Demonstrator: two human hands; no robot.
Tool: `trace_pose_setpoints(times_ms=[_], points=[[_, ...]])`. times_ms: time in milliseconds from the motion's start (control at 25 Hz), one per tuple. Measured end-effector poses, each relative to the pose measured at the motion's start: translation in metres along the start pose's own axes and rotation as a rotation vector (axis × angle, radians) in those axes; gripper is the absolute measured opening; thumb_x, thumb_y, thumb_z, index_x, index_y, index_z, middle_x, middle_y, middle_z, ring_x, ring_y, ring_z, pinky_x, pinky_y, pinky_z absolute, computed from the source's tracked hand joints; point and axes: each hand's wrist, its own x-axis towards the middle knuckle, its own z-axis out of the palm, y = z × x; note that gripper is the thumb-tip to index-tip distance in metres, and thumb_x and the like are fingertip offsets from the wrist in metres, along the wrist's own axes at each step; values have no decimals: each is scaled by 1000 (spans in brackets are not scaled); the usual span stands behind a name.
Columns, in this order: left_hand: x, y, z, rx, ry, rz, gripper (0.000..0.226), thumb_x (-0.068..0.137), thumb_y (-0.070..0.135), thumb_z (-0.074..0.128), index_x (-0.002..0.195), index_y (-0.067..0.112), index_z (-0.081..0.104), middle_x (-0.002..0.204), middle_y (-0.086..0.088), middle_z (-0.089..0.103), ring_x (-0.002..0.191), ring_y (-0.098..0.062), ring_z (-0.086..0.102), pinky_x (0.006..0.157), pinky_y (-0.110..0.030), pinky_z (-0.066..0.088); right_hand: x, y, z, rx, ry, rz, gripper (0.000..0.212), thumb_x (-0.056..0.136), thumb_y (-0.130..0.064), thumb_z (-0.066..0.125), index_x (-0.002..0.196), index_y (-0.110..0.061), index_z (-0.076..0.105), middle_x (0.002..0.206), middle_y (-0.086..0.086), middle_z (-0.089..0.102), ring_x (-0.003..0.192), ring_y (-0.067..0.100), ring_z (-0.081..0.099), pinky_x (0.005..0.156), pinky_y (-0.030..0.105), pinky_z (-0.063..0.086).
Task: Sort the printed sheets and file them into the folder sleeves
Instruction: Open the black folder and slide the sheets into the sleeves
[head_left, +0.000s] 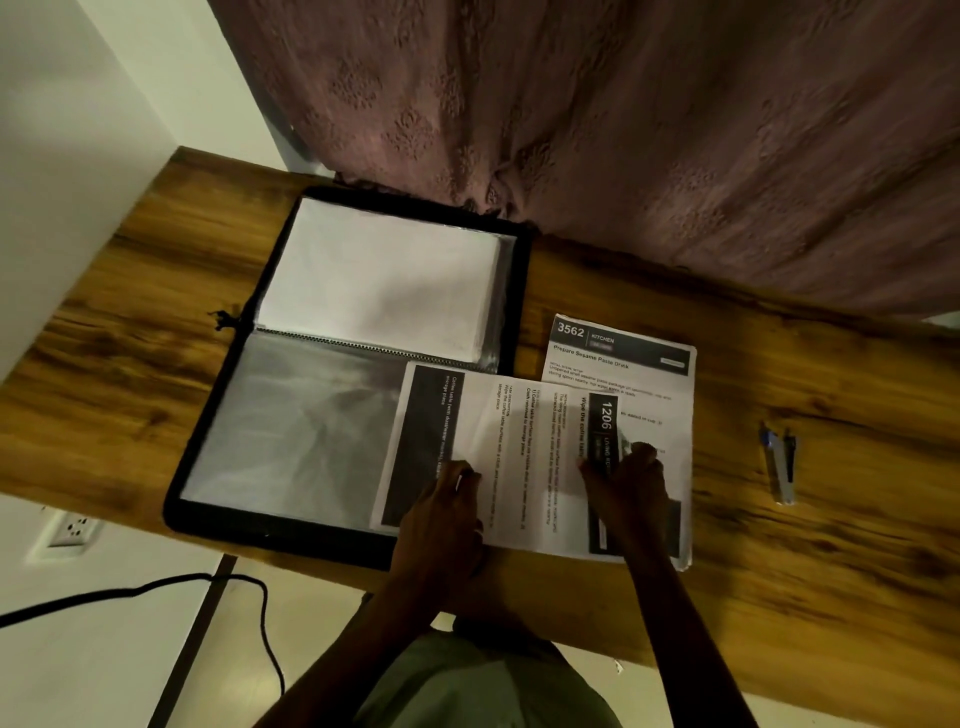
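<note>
A black zip folder (200, 467) lies open on the wooden table. Its far sleeve (384, 280) holds a white sheet; the near clear sleeve (291, 431) looks empty. A printed sheet headed "1206" (524, 457) lies turned sideways, overlapping the folder's near right corner and a stack of sheets. My left hand (447, 514) grips its near left part with curled fingers. My right hand (631, 488) grips its right end over the dark header. Below it shows the stack's top sheet, headed "3562 Kitchen" (623, 353).
Two pens (779, 462) lie on the table (857, 545) to the right of the sheets. A patterned curtain (623, 130) hangs along the far edge. A wall socket (72, 530) and a black cable (156, 587) show below left of the table.
</note>
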Motion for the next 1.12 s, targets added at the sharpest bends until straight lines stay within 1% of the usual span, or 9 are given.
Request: trace_pose_setpoints(times_ms=[80, 200, 440, 560, 720, 800, 920, 1000, 1120], points=[[0, -1, 1, -3, 5, 6, 67, 91, 27, 68, 147, 17, 33, 154, 1, 22, 121, -19, 55, 99, -30, 53, 3, 0, -5, 141, -80, 19, 56, 93, -29, 65, 134, -7, 35, 115, 13, 62, 91, 25, 65, 67, 35, 56], [-1, -1, 0, 11, 16, 30, 67, 91, 27, 68, 147, 16, 34, 154, 0, 22, 124, -21, 52, 99, -32, 52, 0, -4, -6, 330, -149, 17, 38, 96, -22, 59, 129, -13, 42, 100, 1, 62, 77, 11, 61, 54, 24, 46], [-5, 3, -1, 38, 65, 38, 68, 93, 31, 65, 149, 16, 29, 156, 0, 19, 131, -19, 46, 102, -32, 50, -17, -34, 19, 462, -244, -51, 14, 98, -20, 55, 110, -24, 51, 99, -3, 64, 87, 12, 65, 60, 24, 49], [-6, 5, -2, 41, 91, 40, 65, 95, 27, 63, 149, 17, 29, 158, -1, 19, 134, -21, 43, 103, -33, 49, -29, -54, 42, 441, -314, -116, 15, 99, -19, 51, 112, -27, 52, 103, -7, 62, 94, 12, 63, 63, 20, 49], [-7, 2, -4, 36, 87, 53, 69, 92, 25, 67, 149, 17, 29, 156, -1, 20, 136, -21, 39, 105, -33, 48, -34, -66, 57, 448, -421, -130, 25, 100, -27, 51, 124, -25, 54, 111, -7, 62, 103, 13, 60, 78, 27, 53], [-7, 1, -4, 34, 81, 52, 72, 90, 25, 69, 150, 17, 29, 157, 0, 19, 137, -21, 38, 106, -35, 48, -29, -58, 55, 439, -405, -99, 20, 99, -31, 52, 116, -22, 59, 109, -5, 65, 101, 14, 64, 78, 30, 56], [-8, 0, -5, -13, 74, 79, 75, 91, 28, 69, 152, 21, 27, 157, 1, 20, 139, -21, 36, 106, -34, 47, -26, -48, 55, 437, -396, -76, 11, 98, -26, 55, 105, -19, 61, 102, 2, 69, 96, 19, 69, 82, 42, 60], [-13, -11, -7, -18, 99, 127, 77, 88, 34, 70, 152, 23, 29, 155, 0, 27, 136, -22, 38, 104, -36, 48, -30, -53, 57, 457, -434, -85, 11, 98, -25, 56, 103, -18, 63, 100, 2, 71, 91, 19, 71, 81, 44, 60], [-23, -47, -17, 28, 234, 181, 66, 82, 41, 70, 140, 23, 45, 142, -6, 50, 124, -29, 53, 96, -46, 53, -34, -66, 65, 512, -496, -72, 13, 97, -24, 57, 103, -16, 66, 96, 3, 74, 85, 19, 74, 81, 46, 60]])
